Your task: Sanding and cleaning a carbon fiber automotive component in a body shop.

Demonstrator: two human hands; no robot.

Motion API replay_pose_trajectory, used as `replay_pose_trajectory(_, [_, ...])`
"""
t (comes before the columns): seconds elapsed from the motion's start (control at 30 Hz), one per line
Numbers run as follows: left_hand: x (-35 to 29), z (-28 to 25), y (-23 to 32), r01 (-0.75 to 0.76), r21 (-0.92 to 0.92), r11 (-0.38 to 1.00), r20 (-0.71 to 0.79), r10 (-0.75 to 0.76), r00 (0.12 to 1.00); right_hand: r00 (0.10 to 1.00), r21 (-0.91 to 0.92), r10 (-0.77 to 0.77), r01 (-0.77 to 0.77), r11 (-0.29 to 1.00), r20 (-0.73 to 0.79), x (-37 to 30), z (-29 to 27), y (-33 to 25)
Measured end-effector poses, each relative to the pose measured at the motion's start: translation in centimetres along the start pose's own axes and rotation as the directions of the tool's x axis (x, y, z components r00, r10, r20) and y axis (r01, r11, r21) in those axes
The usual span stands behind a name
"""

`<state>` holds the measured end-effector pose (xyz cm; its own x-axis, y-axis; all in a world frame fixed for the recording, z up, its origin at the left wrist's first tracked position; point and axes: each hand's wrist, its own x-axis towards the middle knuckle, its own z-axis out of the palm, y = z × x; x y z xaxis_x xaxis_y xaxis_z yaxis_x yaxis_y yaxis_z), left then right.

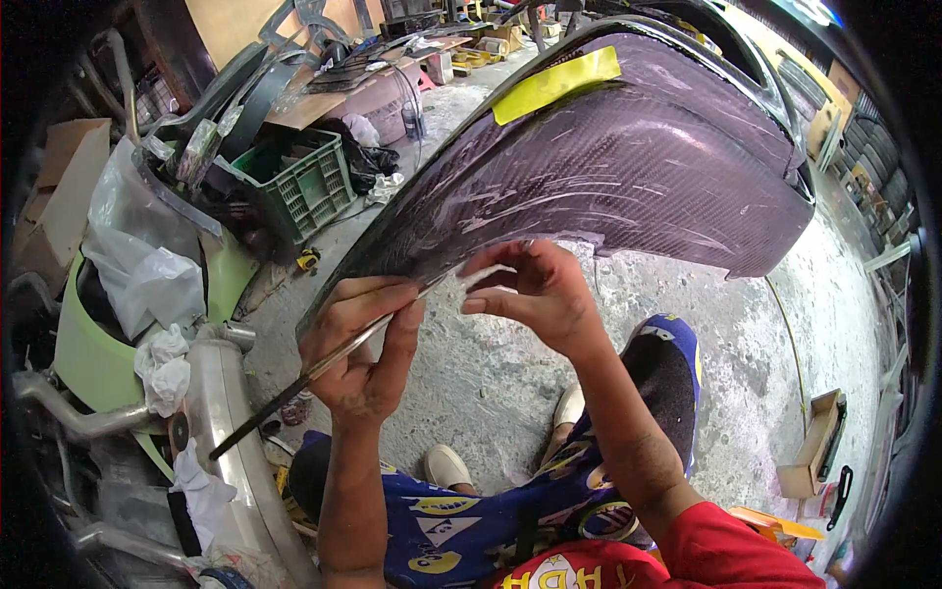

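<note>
A large curved carbon-fibre-weave panel (pixel 608 167) with many pale scratches stands before me, a strip of yellow tape (pixel 557 84) across its upper edge. My left hand (pixel 363 339) is at its lower left edge, fingers and thumb closed on a thin rod (pixel 339 355). The rod is black at its lower left end and metallic nearer the panel; its tip is hard to make out. My right hand (pixel 545 294) is beside the panel's lower edge, thumb and curved fingers apart, with no held thing visible between them. Whether its fingertips touch the edge I cannot tell.
At left stand a green plastic crate (pixel 306 182), a light green shell-like part (pixel 93 339) under clear plastic, and a silver metal canister with pipes (pixel 221 422). Behind is a cluttered low table (pixel 324 98). A cardboard box (pixel 814 447) lies at right; tyres (pixel 868 152) are stacked beyond.
</note>
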<state>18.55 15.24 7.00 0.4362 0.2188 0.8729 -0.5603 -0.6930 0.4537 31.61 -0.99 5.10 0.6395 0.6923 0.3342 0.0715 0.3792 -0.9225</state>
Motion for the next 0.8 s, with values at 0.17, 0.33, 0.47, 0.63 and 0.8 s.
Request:
replay_pose_trajectory(0.17, [-0.8, 0.5, 0.6, 0.081, -0.095, 0.992, 0.077, -0.074, 0.994, 0.991, 0.021, 0.064, -0.067, 0.998, 0.118, -0.7, -0.2, 0.2])
replay_pose_trajectory(0.33, [-1.2, 0.3, 0.9, 0.174, -0.186, 0.967, 0.155, -0.146, 0.977, 0.986, 0.143, 0.016, -0.041, 0.989, 0.168, -0.9, 0.3, 0.1])
replay_pose_trajectory(0.47, [-0.7, -0.4, 1.0, 0.203, -0.243, 0.949, 0.083, -0.188, 0.979, 0.997, 0.121, -0.033, 0.024, 0.992, 0.073, -0.4, -0.8, 1.1])
replay_pose_trajectory(0.63, [-0.6, 0.0, -0.3, 0.064, -0.249, 0.966, -0.065, -0.083, 0.994, 1.000, 0.062, -0.005, 0.006, 0.998, -0.013, 0.2, -0.3, 1.4])
replay_pose_trajectory(0.8, [-0.4, 1.0, -0.6, 0.049, -0.235, 0.971, -0.049, -0.062, 0.997, 0.962, 0.039, -0.203, 0.214, 0.976, -0.184, 0.6, 1.9, 1.4])
